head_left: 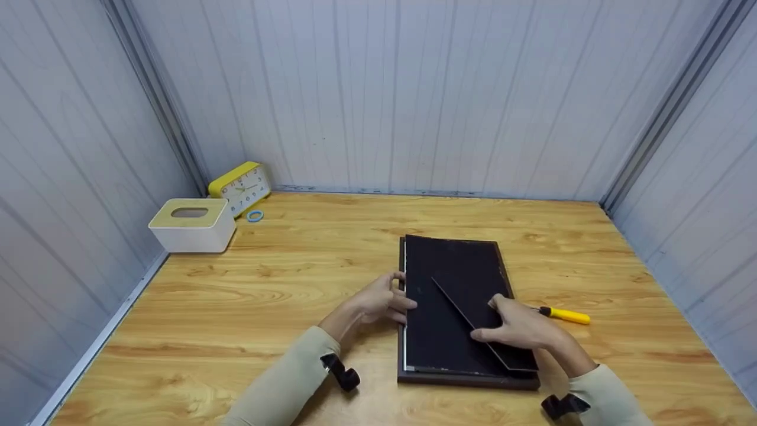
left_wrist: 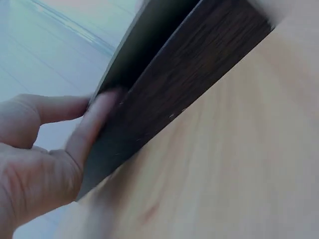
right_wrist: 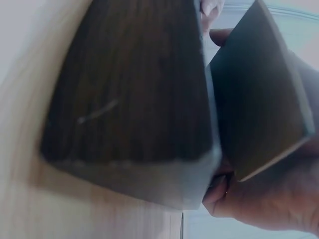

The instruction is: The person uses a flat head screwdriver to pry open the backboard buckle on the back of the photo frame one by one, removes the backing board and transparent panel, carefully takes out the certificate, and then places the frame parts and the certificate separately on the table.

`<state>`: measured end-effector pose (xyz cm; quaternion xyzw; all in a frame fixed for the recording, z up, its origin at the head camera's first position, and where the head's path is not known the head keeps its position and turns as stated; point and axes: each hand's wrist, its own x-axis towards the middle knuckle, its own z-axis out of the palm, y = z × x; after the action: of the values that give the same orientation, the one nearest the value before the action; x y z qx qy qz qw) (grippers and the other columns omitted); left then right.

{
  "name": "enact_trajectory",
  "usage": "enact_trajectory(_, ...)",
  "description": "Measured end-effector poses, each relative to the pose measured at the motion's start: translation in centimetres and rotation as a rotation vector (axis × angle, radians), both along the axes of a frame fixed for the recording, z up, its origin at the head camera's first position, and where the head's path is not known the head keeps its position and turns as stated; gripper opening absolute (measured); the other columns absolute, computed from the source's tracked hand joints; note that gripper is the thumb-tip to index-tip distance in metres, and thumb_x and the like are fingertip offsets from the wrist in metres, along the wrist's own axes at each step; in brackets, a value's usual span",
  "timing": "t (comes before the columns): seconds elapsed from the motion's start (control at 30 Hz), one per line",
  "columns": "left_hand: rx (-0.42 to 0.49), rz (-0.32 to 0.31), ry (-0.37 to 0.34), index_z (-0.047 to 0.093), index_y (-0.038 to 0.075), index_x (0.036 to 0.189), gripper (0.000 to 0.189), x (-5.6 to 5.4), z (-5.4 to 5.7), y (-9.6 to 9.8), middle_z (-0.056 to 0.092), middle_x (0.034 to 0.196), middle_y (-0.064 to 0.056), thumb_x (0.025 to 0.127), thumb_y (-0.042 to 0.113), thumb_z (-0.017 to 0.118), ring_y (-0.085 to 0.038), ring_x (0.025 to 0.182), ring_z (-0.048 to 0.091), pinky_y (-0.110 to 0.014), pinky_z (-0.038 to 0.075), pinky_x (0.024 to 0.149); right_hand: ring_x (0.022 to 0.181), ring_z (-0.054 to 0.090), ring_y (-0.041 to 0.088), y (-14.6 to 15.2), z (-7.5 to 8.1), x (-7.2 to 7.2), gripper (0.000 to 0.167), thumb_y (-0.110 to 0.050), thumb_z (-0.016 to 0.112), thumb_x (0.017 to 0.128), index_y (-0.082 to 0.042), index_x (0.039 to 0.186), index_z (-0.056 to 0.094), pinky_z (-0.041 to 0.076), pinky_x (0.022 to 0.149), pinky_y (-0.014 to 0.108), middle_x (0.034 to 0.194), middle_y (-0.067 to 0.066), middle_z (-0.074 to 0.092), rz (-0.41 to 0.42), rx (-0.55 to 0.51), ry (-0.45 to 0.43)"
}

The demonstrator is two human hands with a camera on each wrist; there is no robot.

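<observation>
A dark brown picture frame (head_left: pixel 467 380) lies back side up, with its black backing board (head_left: pixel 443 254) raised a little along the left side, where a white edge shows. My left hand (head_left: pixel 381 300) pinches the board's left edge; in the left wrist view the fingers reach into the gap between the board and the dark frame side (left_wrist: pixel 194 59). My right hand (head_left: pixel 520 324) grips the black stand flap (head_left: pixel 502 349), thumb over its slanted edge. In the right wrist view this flap (right_wrist: pixel 259 99) stands up from the frame, with fingers behind it.
A yellow-handled tool (head_left: pixel 569 315) lies right of the frame, its dark end partly behind my right hand. At the back left stand a white tissue box (head_left: pixel 195 236), a yellow alarm clock (head_left: pixel 239 186) and a light blue ring (head_left: pixel 255 216). Panel walls border the wooden table (head_left: pixel 284 266).
</observation>
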<state>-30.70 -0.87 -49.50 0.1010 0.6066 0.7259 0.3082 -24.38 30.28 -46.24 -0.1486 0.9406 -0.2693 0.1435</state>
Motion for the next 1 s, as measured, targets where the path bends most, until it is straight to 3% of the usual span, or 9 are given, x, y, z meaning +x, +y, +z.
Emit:
enact_trajectory(0.1, 0.047, 0.007, -0.031, 0.029, 0.005, 0.141, 0.064, -0.2, -0.1, -0.2, 0.067, 0.101, -0.016, 0.089, -0.014, 0.061, -0.023, 0.076, 0.069, -0.032, 0.059, 0.06, 0.096, 0.058, 0.024, 0.3, -0.1, -0.1, 0.081, -0.056, 0.077, 0.082, 0.002, 0.131, 0.052, 0.05, 0.082, 0.044, 0.117, 0.018, 0.061, -0.005, -0.048, 0.021)
enact_trajectory(0.23, 0.066, 0.043, -0.009, 0.026, 0.005, 0.146, 0.067, -0.7, 0.4, -1.3, 0.069, 0.097, -0.014, 0.091, -0.013, 0.059, -0.021, 0.076, 0.069, -0.03, 0.058, 0.059, 0.078, 0.054, 0.016, 1.2, -0.2, -0.4, 0.085, -0.053, 0.074, 0.087, -0.008, 0.152, 0.041, 0.049, 0.071, 0.035, 0.092, 0.007, 0.06, 0.048, -0.129, 0.102)
enact_trajectory(0.33, 0.079, 0.088, 0.011, 0.024, 0.005, 0.147, 0.068, -1.3, 0.9, -2.3, 0.069, 0.093, -0.014, 0.091, -0.013, 0.058, -0.02, 0.073, 0.069, -0.03, 0.058, 0.06, 0.058, 0.04, 0.009, 2.0, -0.2, -0.6, 0.08, -0.047, 0.067, 0.094, -0.018, 0.159, 0.031, 0.039, 0.055, 0.027, 0.068, -0.003, 0.044, 0.104, -0.167, 0.152)
enact_trajectory(0.47, 0.108, 0.153, 0.004, 0.026, 0.008, 0.145, 0.066, -1.9, 1.5, -3.2, 0.069, 0.096, -0.013, 0.092, -0.012, 0.058, -0.021, 0.073, 0.069, -0.032, 0.059, 0.065, 0.054, 0.045, 0.011, 2.7, 0.0, -0.6, 0.065, -0.038, 0.057, 0.103, -0.025, 0.16, 0.028, 0.045, 0.052, 0.028, 0.063, 0.002, 0.046, 0.13, -0.303, 0.064)
enact_trajectory(0.63, 0.139, 0.244, 0.006, 0.028, 0.009, 0.144, 0.063, -2.4, 1.9, -3.6, 0.069, 0.101, -0.013, 0.093, -0.01, 0.06, -0.021, 0.075, 0.07, -0.031, 0.059, 0.062, 0.07, 0.063, 0.024, 2.2, -0.3, -1.0, 0.056, -0.025, 0.059, 0.103, -0.015, 0.155, 0.04, 0.057, 0.064, 0.035, 0.109, 0.025, 0.063, -0.019, -0.705, -0.141)
enact_trajectory(0.73, 0.152, 0.265, 0.002, 0.028, 0.01, 0.145, 0.065, -2.4, 2.1, -3.7, 0.069, 0.102, -0.012, 0.093, -0.009, 0.06, -0.02, 0.074, 0.07, -0.029, 0.058, 0.059, 0.077, 0.064, 0.019, 1.5, -0.7, -1.1, 0.053, -0.017, 0.063, 0.101, -0.004, 0.149, 0.046, 0.056, 0.069, 0.029, 0.132, 0.022, 0.057, -0.13, -0.934, -0.2)
enact_trajectory(0.8, 0.159, 0.27, 0.003, 0.028, 0.011, 0.146, 0.065, -2.4, 2.1, -3.7, 0.069, 0.101, -0.012, 0.093, -0.008, 0.06, -0.019, 0.072, 0.069, -0.028, 0.057, 0.057, 0.078, 0.063, 0.018, 1.0, -1.0, -1.0, 0.053, -0.01, 0.063, 0.1, 0.0, 0.149, 0.045, 0.053, 0.069, 0.026, 0.131, 0.021, 0.054, -0.156, -1.049, -0.23)
enact_trajectory(0.9, 0.164, 0.28, 0.006, 0.029, 0.011, 0.146, 0.065, -2.5, 2.0, -3.9, 0.069, 0.099, -0.012, 0.093, -0.009, 0.06, -0.018, 0.069, 0.069, -0.027, 0.056, 0.055, 0.079, 0.059, 0.017, 0.2, -1.4, -0.8, 0.056, -0.004, 0.063, 0.098, 0.002, 0.15, 0.042, 0.05, 0.07, 0.025, 0.136, 0.019, 0.045, -0.174, -1.131, -0.249)
enact_trajectory(1.0, 0.166, 0.284, 0.015, 0.028, 0.011, 0.146, 0.065, -2.7, 1.9, -4.0, 0.069, 0.1, -0.013, 0.093, -0.01, 0.059, -0.019, 0.07, 0.069, -0.028, 0.056, 0.055, 0.08, 0.056, 0.016, -0.7, -1.6, -0.7, 0.058, -0.003, 0.063, 0.098, 0.003, 0.151, 0.04, 0.047, 0.071, 0.025, 0.142, 0.02, 0.037, -0.191, -1.11, -0.222)
